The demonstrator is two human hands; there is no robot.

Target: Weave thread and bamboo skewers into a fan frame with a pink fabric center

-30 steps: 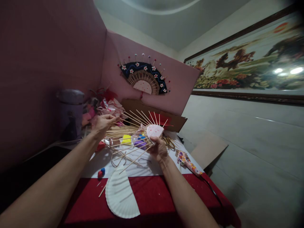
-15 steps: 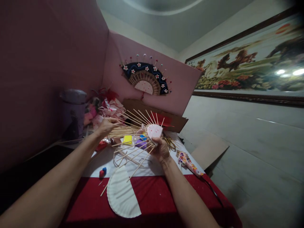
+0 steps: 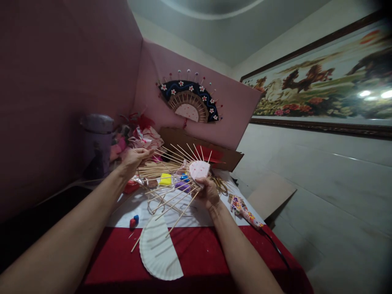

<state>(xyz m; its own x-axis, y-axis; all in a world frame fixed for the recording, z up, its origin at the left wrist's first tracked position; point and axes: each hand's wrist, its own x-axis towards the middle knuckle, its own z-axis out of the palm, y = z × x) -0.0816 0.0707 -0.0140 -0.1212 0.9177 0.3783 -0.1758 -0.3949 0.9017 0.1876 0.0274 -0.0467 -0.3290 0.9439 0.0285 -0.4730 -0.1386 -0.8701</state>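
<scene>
My right hand (image 3: 208,196) grips a pale pink half-round fan base (image 3: 199,168) with small red marks, thumb on its front. Thin wooden sticks (image 3: 174,200) radiate from the base up, left and downward. To the left, my left hand (image 3: 136,158) is raised with its fingertips pinched, close to the ends of the upper sticks. From it seems to hang a thin brown cord (image 3: 139,170), its far end lost among the sticks. Below lies a white half paper plate (image 3: 161,251) with a fluted rim.
Yellow (image 3: 165,179) and purple (image 3: 183,187) clay packs lie behind the sticks. Red and blue lumps (image 3: 133,221) rest at left. A flower-patterned glue gun (image 3: 243,209) with a black cord lies at right. A decorated fan (image 3: 190,100) hangs on the pink board.
My left hand has risen slightly, its fingertips nearer the upper sticks' ends. The fan base has tipped a little in my right hand. The view has shifted slightly.
</scene>
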